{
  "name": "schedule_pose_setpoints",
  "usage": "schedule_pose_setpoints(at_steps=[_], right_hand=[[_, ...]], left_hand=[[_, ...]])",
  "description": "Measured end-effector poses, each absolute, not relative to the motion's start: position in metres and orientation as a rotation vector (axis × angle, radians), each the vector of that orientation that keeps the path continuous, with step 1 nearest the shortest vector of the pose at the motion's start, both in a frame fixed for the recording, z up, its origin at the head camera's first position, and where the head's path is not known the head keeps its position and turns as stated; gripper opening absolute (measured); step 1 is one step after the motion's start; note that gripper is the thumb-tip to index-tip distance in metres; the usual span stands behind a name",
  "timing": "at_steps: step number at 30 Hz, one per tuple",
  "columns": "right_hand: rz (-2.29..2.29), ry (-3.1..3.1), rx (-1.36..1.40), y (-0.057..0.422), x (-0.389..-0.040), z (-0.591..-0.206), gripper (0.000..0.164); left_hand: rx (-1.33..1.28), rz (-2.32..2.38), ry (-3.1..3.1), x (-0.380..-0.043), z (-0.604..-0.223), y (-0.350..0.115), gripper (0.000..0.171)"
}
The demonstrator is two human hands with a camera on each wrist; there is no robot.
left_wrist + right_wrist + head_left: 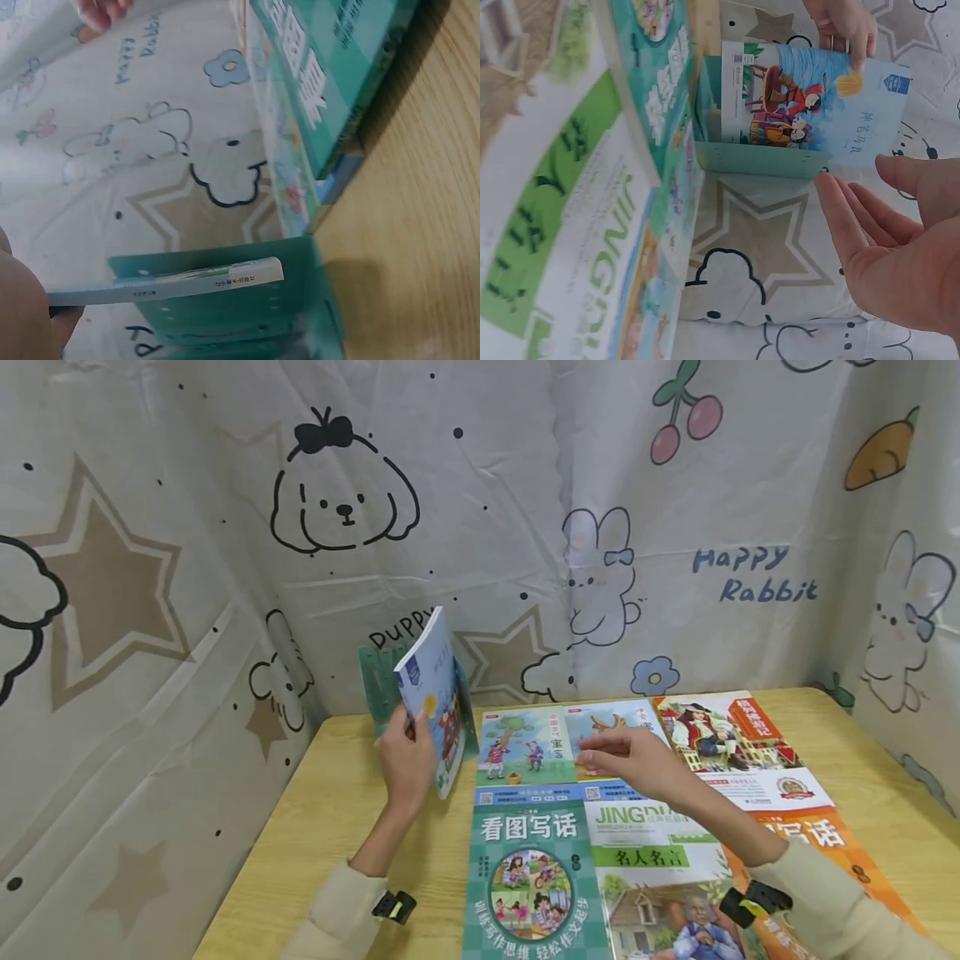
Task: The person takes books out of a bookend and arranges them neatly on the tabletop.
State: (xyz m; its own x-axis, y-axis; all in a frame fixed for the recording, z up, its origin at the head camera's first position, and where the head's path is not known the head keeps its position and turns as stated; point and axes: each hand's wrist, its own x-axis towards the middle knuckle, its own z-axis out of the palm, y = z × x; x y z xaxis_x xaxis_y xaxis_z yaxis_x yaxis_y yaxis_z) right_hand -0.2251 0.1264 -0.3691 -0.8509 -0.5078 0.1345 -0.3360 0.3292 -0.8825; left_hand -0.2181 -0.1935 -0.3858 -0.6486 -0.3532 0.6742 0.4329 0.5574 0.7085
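Note:
My left hand [408, 764] grips a thin light-blue picture book [437, 693] by its near edge, thumb on the cover, and the book stands upright. A green metal book stand [378, 681] is at the table's back left, its upright plates on both sides of the book in the head view. In the left wrist view the book's white spine [187, 285] overlaps the green plate [217, 262]. My right hand [637, 764] hovers over the laid-out books with nothing in it; its fingers are extended, thumb apart, as the right wrist view shows.
Several books lie flat to the right: a green one [534, 860], one with a house on its cover [660, 893], an orange one [817, 831], two fable books [525, 747] behind, and a red-labelled one [727, 735]. A patterned curtain [480, 527] hangs behind the wooden table [300, 860].

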Motion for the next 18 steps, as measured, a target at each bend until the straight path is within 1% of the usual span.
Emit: schedule_pose_setpoints(at_steps=[7,14,18], right_hand=[[-1.531,2.521,-0.794,0.114,-0.234,-0.363,0.038],[-1.595,2.541,-0.844,0.101,-0.236,-0.354,0.041],[-1.647,2.518,-0.852,0.094,-0.237,-0.35,0.046]], left_hand=[[-0.128,-1.156,-1.922,-0.192,-0.366,-0.19,0.024],[-0.186,-1.096,-1.924,-0.171,-0.355,-0.189,0.025],[-0.25,-1.12,-1.936,-0.16,-0.348,-0.184,0.026]])
